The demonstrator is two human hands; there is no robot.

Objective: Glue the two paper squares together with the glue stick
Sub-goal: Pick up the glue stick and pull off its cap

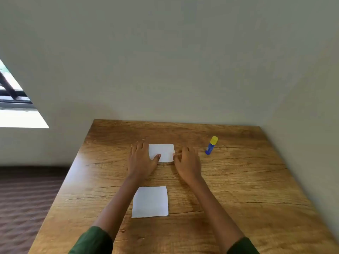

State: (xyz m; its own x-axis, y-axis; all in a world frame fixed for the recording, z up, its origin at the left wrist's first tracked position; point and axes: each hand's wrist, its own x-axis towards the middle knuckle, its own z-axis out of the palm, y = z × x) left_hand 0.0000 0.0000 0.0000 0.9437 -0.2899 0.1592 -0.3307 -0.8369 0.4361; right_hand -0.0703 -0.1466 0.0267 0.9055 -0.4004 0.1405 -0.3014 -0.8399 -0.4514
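Two white paper squares lie flat on the wooden table (238,180). The far paper square (163,151) sits between my hands. My left hand (141,160) rests flat at its left edge, thumb on the paper's lower left corner. My right hand (187,162) lies flat at its right edge, thumb touching the paper's right side. The near paper square (150,201) lies between my forearms, untouched. The glue stick (211,145), blue with a yellow cap, lies on the table to the right of my right hand, capped and apart from it.
The table's far edge meets a pale wall (165,70), which also runs along its right side. The left table edge drops to a brown carpeted floor (27,198). A window (14,99) is at the far left.
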